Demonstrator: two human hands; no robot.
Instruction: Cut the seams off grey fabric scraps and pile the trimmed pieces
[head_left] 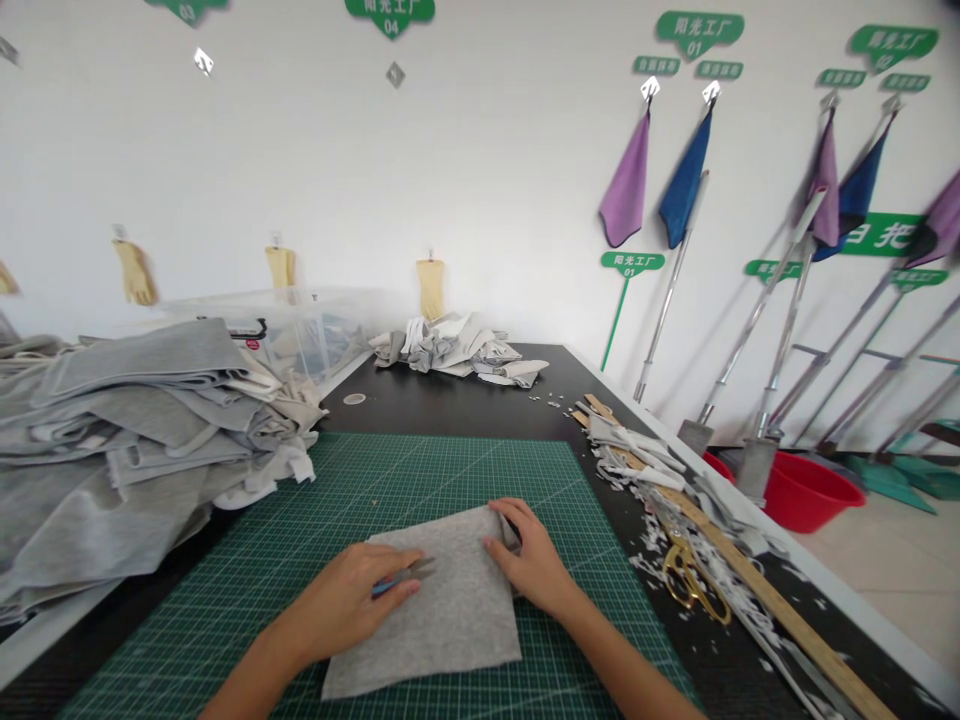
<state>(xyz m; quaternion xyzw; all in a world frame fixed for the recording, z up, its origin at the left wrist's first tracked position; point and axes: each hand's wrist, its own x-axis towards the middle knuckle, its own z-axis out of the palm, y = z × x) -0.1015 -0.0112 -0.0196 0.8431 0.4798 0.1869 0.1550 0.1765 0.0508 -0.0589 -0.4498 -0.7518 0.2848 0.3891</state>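
Observation:
A rectangular piece of grey fabric [459, 625] lies on the green cutting mat [292, 530]. My left hand [349, 598] rests over the fabric's left part, closed around small blue-handled thread snips [403, 577] whose metal tips point right, just above the cloth. At the upper right corner of the fabric, my right hand [538, 560] pinches the edge between thumb and fingers. That corner is lifted a little and folded in the grip. The palm sides of both hands are hidden.
Piled grey cloth [150, 450] stands at left, before a clear plastic bin [300, 325]. More scraps [457, 348] lie at the back. Gold-handled scissors [694, 585], a wooden ruler [757, 590] and cuttings line the right edge. A red basin [814, 490] sits beyond.

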